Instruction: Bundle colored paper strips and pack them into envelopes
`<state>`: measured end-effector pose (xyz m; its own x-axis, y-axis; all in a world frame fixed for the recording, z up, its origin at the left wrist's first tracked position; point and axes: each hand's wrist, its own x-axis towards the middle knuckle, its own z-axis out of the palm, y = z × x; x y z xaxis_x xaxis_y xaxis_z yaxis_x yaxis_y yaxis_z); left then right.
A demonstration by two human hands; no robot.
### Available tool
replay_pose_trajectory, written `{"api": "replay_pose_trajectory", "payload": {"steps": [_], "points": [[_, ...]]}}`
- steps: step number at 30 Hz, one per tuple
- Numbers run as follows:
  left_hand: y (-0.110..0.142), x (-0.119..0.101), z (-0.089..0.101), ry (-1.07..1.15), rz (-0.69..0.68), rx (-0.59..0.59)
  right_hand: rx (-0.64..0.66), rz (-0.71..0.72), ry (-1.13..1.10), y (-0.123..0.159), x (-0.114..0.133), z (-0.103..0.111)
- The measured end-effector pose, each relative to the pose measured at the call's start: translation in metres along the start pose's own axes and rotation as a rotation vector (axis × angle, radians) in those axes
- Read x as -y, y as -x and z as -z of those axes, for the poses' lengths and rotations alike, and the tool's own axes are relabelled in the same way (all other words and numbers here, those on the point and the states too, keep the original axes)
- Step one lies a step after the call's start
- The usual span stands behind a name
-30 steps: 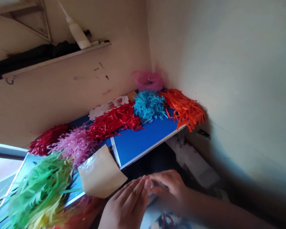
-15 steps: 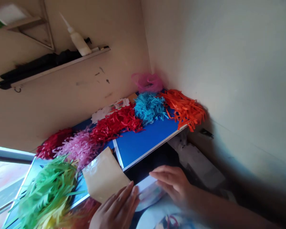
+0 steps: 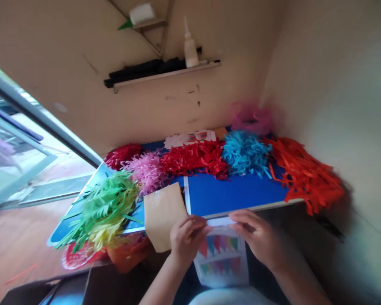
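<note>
Our left hand (image 3: 189,238) is nearly closed, its curled fingers and thumb pinching the left end of the white strip (image 3: 220,221) along the top of the clear plastic packet (image 3: 222,267); our right hand (image 3: 255,237), fingers straighter, pinches the right end. The packet hangs in front of us, near of the blue tabletop (image 3: 228,194), its coloured pennants facing us. Whether the strip is a fold or separate card, we cannot tell. To handle it well, we would match both pinches in height and pull lightly and evenly, lest the film crease. Beyond our left hand, the brown paper sheet (image 3: 163,212) overhangs the near edge, so we should mind our knuckles there. The red shredded paper (image 3: 197,157) lies farther off, well clear of our fingers.
</note>
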<state>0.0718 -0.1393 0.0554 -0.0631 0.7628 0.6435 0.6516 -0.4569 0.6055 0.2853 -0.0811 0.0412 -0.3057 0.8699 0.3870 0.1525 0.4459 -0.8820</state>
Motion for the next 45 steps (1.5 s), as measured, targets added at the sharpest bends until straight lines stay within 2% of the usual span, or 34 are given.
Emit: {"api": "replay_pose_trajectory", "payload": {"steps": [4, 7, 9, 13, 14, 16, 17, 19, 22, 24, 27, 30, 32, 35, 38, 40, 41, 43, 45], "points": [[-0.004, 0.026, -0.017, -0.022, 0.041, -0.025, 0.069, -0.057, 0.038, -0.026, -0.026, -0.012], [-0.005, 0.049, -0.011, -0.112, 0.066, -0.013, 0.075, -0.073, 0.103, -0.041, -0.043, -0.017], [-0.002, 0.072, 0.009, -0.29, 0.136, -0.06, 0.083, -0.069, 0.151, -0.044, -0.051, -0.017], [0.008, 0.127, 0.07, -0.624, 0.339, -0.277, 0.096, -0.038, 0.266, -0.039, -0.059, -0.013], [0.009, 0.139, 0.083, -0.68, 0.369, -0.291, 0.074, -0.022, 0.298, -0.038, -0.059, -0.013], [0.009, 0.154, 0.098, -0.753, 0.381, -0.241, -0.009, 0.021, 0.356, -0.037, -0.054, -0.018], [0.007, 0.157, 0.099, -0.771, 0.367, -0.186, -0.06, 0.053, 0.376, -0.038, -0.051, -0.021], [-0.001, 0.16, 0.091, -0.78, 0.314, -0.056, -0.131, 0.129, 0.407, -0.041, -0.043, -0.031], [-0.02, 0.161, 0.071, -0.781, 0.231, 0.081, -0.128, 0.237, 0.437, -0.045, -0.03, -0.044], [-0.032, 0.16, 0.064, -0.791, 0.19, 0.107, -0.094, 0.281, 0.449, -0.043, -0.024, -0.046], [-0.035, 0.144, 0.073, -0.812, 0.142, 0.079, -0.064, 0.328, 0.465, -0.036, -0.021, -0.037], [-0.015, 0.105, 0.094, -0.818, 0.043, -0.022, -0.07, 0.354, 0.466, -0.026, -0.019, -0.023], [0.003, 0.071, 0.105, -0.821, -0.119, -0.179, -0.077, 0.355, 0.455, -0.022, -0.013, -0.02], [0.021, 0.026, 0.11, -0.785, -0.221, -0.246, -0.03, 0.432, 0.422, -0.019, 0.009, -0.035], [0.029, -0.002, 0.106, -0.682, -0.222, -0.175, 0.111, 0.63, 0.347, -0.019, 0.039, -0.066], [0.034, -0.008, 0.108, -0.629, -0.168, -0.15, 0.197, 0.647, 0.238, -0.021, 0.055, -0.084], [0.038, -0.007, 0.112, -0.602, -0.103, -0.17, 0.224, 0.584, 0.174, -0.023, 0.06, -0.089], [0.047, -0.002, 0.122, -0.452, 0.128, -0.232, 0.268, 0.336, 0.042, -0.026, 0.062, -0.093], [0.058, 0.006, 0.132, -0.131, 0.441, -0.258, 0.332, 0.06, -0.053, -0.028, 0.056, -0.092]]}}
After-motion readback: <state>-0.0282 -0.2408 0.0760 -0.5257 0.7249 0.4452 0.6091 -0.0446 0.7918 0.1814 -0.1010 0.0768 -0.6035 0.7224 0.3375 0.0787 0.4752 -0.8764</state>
